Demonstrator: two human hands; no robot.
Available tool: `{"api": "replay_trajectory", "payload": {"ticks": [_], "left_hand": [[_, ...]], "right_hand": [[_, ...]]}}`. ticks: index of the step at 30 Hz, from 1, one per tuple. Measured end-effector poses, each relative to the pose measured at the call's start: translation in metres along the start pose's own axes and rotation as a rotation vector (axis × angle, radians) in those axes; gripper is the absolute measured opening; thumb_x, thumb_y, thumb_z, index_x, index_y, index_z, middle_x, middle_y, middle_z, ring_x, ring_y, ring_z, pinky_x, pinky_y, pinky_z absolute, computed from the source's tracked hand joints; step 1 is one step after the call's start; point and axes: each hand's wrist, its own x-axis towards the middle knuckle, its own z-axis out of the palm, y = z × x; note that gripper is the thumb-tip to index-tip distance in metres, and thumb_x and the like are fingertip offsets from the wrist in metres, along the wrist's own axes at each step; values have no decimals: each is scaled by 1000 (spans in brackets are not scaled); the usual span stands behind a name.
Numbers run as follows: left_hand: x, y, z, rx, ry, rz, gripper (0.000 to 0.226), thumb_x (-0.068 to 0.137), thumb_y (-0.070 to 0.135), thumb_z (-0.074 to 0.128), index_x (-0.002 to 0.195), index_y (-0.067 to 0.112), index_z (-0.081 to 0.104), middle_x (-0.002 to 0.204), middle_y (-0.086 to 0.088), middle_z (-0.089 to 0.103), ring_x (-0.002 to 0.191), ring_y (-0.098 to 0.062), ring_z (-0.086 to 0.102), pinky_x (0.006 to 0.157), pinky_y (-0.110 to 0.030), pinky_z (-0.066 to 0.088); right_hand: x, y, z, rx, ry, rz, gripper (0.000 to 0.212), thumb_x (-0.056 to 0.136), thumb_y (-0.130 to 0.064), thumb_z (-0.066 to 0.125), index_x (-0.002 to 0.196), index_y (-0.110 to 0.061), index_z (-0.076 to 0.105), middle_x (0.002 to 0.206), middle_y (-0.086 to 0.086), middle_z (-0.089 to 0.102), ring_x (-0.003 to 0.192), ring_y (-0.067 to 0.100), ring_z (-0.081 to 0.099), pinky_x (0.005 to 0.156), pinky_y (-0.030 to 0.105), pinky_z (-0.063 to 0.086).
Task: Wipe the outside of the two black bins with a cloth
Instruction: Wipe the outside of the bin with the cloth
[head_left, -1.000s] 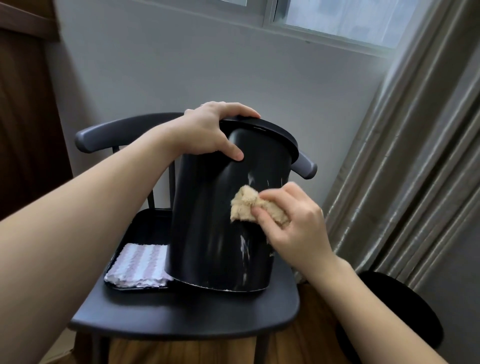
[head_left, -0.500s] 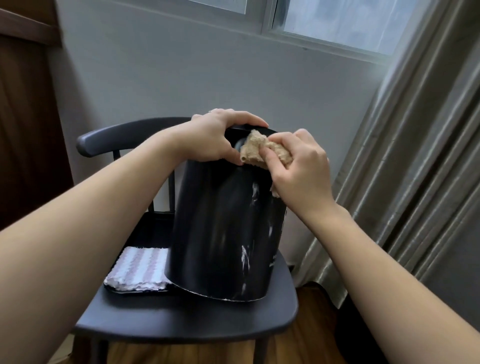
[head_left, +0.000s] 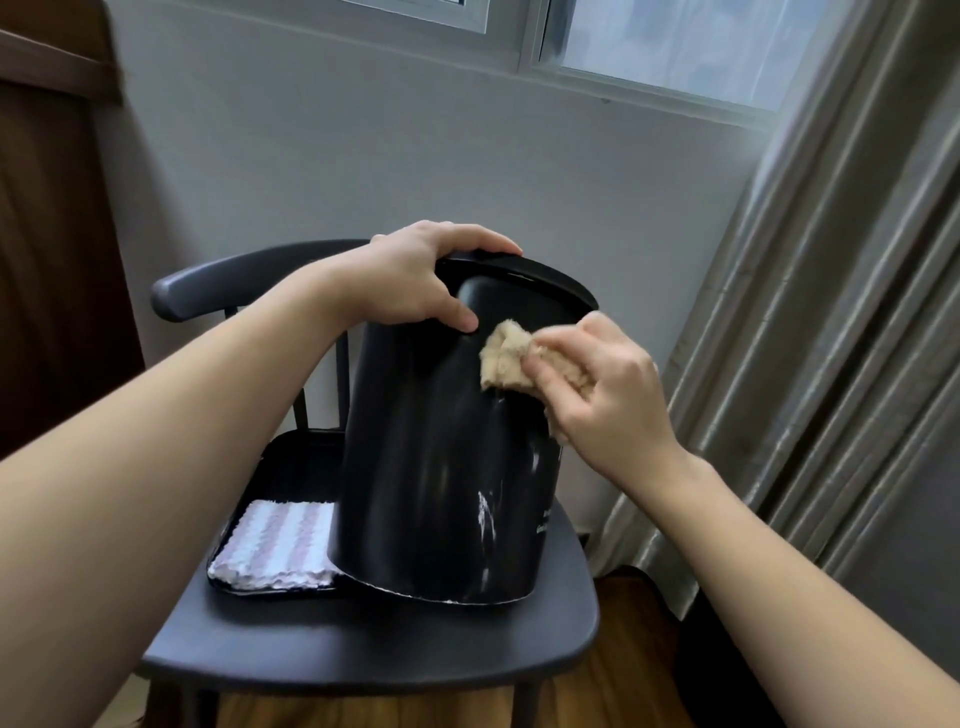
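A tall black bin (head_left: 431, 467) stands on a dark chair, tilted a little, with white smears low on its front. My left hand (head_left: 415, 283) grips the bin's top rim, thumb down on the wall. My right hand (head_left: 602, 389) holds a crumpled beige cloth (head_left: 506, 361) and presses it against the upper right side of the bin, just below the rim. A second dark round shape (head_left: 727, 670) shows on the floor at the lower right, mostly hidden behind my right forearm.
The dark chair (head_left: 374, 654) carries a black tray (head_left: 291, 467) with a folded striped cloth (head_left: 275, 545) at the left of the bin. A grey curtain (head_left: 841, 312) hangs close on the right. A wall and window are behind, wooden floor below.
My right hand swept the cloth up from the bin's middle to the rim, then came down a little to the upper side. My left hand kept its grip on the rim.
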Motion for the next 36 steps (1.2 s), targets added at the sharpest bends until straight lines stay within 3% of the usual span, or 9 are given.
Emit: {"api": "replay_trajectory", "payload": {"ticks": [3, 8, 10, 17, 23, 30, 36], "left_hand": [[0, 0, 0, -8, 4, 2, 75, 58, 33, 77, 121, 69, 55, 133, 21, 59, 132, -21, 51, 116, -47, 37], [3, 6, 3, -7, -8, -4, 75, 58, 33, 77, 120, 70, 55, 134, 21, 58, 132, -26, 49, 115, -48, 40], [4, 5, 3, -7, -9, -7, 75, 58, 33, 77, 120, 70, 55, 133, 21, 58, 133, -26, 48, 115, -47, 39], [2, 3, 1, -22, -11, -4, 74, 58, 31, 77, 119, 67, 57, 130, 21, 61, 129, -21, 53, 116, -48, 38], [3, 4, 2, -31, -7, -11, 74, 57, 32, 79, 119, 68, 58, 127, 22, 63, 127, -21, 55, 113, -47, 43], [0, 1, 0, -51, -3, -18, 73, 58, 31, 79, 118, 66, 59, 124, 25, 63, 125, -17, 57, 113, -46, 42], [2, 3, 1, -37, -11, -8, 74, 57, 32, 79, 121, 64, 59, 127, 23, 63, 126, -17, 57, 112, -45, 44]], "right_hand": [[-10, 0, -3, -8, -33, -72, 14, 87, -26, 72, 95, -17, 75, 83, -3, 57, 71, 16, 58, 64, 38, 52], [14, 4, -1, -34, 87, 75, 14, 87, -26, 73, 100, -19, 73, 88, -1, 57, 79, 15, 57, 74, 38, 50], [6, 3, 1, 14, 63, 76, 16, 86, -26, 74, 100, -18, 73, 90, -1, 60, 81, 15, 58, 76, 39, 50], [-30, 2, 1, 81, -93, -165, 19, 83, -19, 81, 98, -10, 76, 84, 2, 58, 72, 15, 57, 66, 31, 51], [3, -2, 4, 40, 84, 44, 21, 86, -27, 76, 103, -16, 72, 93, 0, 63, 84, 14, 60, 76, 36, 50], [-32, 0, 5, 89, -81, -186, 20, 85, -21, 77, 99, -7, 76, 85, 5, 61, 74, 17, 60, 69, 33, 53], [0, -1, 6, 28, 41, -25, 18, 89, -24, 74, 102, -12, 75, 88, 3, 61, 77, 16, 59, 72, 33, 50]]}}
